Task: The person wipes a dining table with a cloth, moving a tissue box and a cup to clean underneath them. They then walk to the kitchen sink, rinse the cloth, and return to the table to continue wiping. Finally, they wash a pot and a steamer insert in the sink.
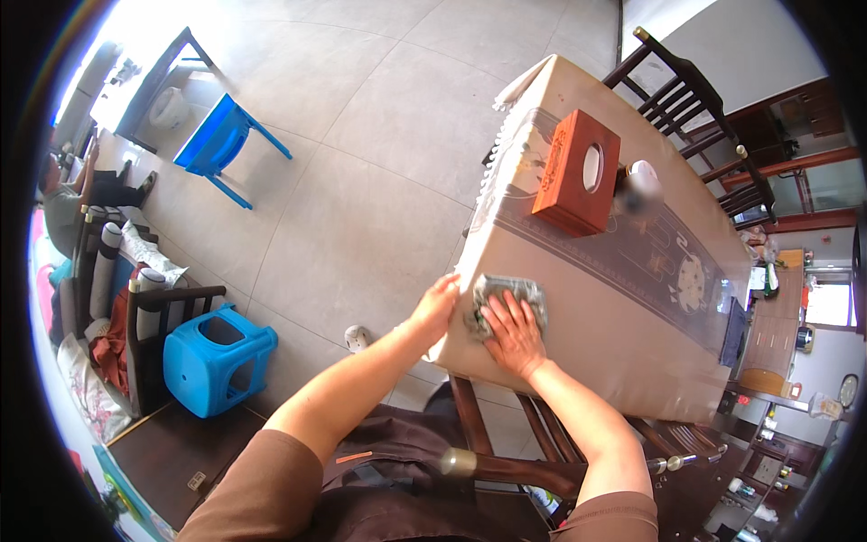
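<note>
My right hand [515, 333] lies palm down on a folded grey-green cloth [535, 295], pressing it on the covered table near its left corner. Under it is a beige tablecloth [596, 332] with a dark patterned band. My left hand [437, 306] is at the table's edge, its fingertips touching the cloth's hanging side; whether they pinch it is hard to tell. Beyond the grey-green cloth stands a reddish wooden tissue box [580, 175] with a carved side and an oval opening. A small white-topped object [643, 175], partly blurred, is beside the box.
Dark wooden chairs stand along the table's far side [684, 95] and near side [528, 467]. A blue plastic stool [217, 359] and a blue chair [223, 139] are on the left. A person [64, 196] sits at the far left beside a cushioned wooden sofa [135, 318].
</note>
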Demonstrator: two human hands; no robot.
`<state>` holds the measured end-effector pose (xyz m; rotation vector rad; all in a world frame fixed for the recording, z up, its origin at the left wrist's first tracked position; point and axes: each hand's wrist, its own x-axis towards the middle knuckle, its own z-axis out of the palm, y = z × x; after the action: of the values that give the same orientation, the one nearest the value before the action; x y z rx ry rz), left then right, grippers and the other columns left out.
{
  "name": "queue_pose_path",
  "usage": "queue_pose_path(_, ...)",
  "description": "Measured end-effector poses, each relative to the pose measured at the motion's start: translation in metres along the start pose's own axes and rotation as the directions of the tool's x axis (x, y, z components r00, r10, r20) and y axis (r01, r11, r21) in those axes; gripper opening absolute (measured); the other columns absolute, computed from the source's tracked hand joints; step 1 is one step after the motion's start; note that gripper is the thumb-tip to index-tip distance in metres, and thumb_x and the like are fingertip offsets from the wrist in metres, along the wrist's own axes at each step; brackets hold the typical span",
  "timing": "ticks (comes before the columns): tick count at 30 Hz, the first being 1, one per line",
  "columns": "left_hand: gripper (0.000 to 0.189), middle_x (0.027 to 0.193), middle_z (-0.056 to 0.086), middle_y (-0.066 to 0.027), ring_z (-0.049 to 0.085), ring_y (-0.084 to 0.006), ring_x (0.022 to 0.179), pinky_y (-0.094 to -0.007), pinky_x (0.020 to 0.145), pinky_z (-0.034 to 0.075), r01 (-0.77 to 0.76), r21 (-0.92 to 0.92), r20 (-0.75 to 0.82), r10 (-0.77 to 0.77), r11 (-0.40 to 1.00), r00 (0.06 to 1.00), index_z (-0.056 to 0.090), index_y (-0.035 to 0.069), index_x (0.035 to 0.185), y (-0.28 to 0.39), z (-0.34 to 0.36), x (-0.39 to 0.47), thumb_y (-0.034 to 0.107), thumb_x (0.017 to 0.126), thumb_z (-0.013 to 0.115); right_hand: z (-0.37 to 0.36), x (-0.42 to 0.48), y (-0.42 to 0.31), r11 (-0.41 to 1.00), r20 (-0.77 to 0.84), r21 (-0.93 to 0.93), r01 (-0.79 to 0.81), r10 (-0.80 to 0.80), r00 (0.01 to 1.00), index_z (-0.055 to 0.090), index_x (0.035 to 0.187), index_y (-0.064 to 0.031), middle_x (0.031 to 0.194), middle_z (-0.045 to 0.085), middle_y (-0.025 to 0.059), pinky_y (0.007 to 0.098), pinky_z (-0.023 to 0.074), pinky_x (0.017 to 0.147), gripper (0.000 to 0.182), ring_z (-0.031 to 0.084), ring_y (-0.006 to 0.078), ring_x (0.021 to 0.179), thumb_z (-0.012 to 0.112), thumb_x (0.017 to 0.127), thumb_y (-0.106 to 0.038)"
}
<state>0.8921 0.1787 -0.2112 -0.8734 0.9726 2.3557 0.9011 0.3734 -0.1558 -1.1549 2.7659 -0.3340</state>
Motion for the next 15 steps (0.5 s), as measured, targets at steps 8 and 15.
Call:
queue_pose_path(8, 0.028, 0.101, 0.054, 0.0003, 0.048, -0.0121, 0.092, -0.029, 0.083, 0.038, 0.231, 0.225, -0.048, -0.226, 0.946, 0.973, 0.052, 0.011, 0.117, 0.05, -0.105, -0.065, 0.022, 0.091, 0.051, -0.005, 0.003, -0.009, 0.998, 0.063, -0.042, -0.051, 0.053, 0.997, 0.033, 0.132, -0.017, 0.14, 0.029, 0.0067, 0.0465, 0.0162, 0.108, 0.072, 0.021, 0.0291, 0.132, 0.064, 0.069, -0.029)
queue_pose_path(15, 0.024, 0.096, 0.057, -0.0049, 0.055, -0.019, 0.086, -0.0335, 0.073, 0.046, 0.354, 0.236, -0.33, -0.268, 0.905, 0.905, 0.05, 0.009, 0.111, 0.122, -0.24, -0.095, 0.023, 0.092, 0.047, -0.011, 0.012, -0.016, 0.983, 0.066, -0.007, -0.183, 0.183, 0.981, 0.037, 0.131, -0.0184, 0.139, 0.031, 0.0046, 0.0459, 0.0205, 0.105, 0.068, 0.025, 0.0253, 0.131, 0.065, 0.069, -0.026)
